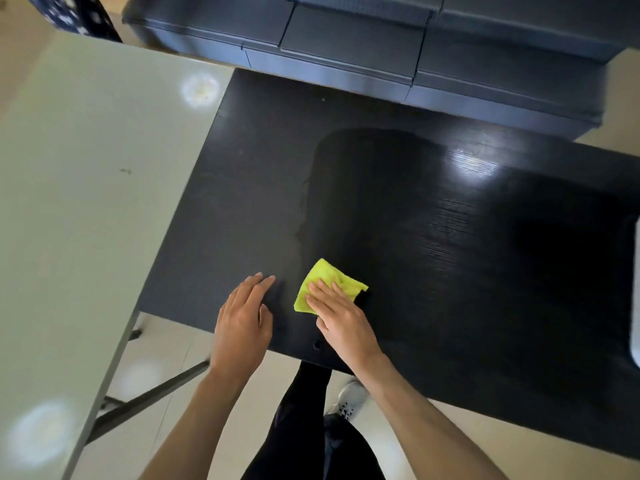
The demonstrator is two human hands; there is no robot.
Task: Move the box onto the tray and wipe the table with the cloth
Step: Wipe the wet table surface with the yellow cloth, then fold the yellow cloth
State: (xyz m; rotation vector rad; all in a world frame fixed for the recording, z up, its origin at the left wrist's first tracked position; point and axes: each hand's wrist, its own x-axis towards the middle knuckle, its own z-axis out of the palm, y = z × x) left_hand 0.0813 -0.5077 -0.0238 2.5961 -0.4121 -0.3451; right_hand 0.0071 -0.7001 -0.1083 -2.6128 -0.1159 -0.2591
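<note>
1. The right hand (341, 311) is laid flat, palm down with fingers stretched out, on the cloth (327, 284); the cloth is pressed under the fingers rather than gripped in a fist.
2. The cloth, yellow-green and folded small, is seen lying on the table (433, 237) near its front edge, with its far corner and left edge showing beyond the fingers.
3. The left hand (242, 320) is held open, nothing in it, its fingers extended and resting on or just above the tabletop just left of the cloth; contact cannot be told for certain.
4. The two hands are set close together, apart from one another, with a strip of bare tabletop between them.
5. The table is black with a visible wood grain; a darker, glossier patch is spread across its middle, and a bright light reflection is seen toward the right.
6. At the far right edge of the view a sliver of something pale (635, 289) is caught on the table; whether it is the tray or the box cannot be told.
7. A pale grey-green table (86, 185) is butted against the black one on the left.
8. A dark blue sofa (381, 46) is placed beyond the far edge of the black table.
9. Below the front edge, the person's dark trousers and a white shoe (349, 398) are seen on the light floor.
</note>
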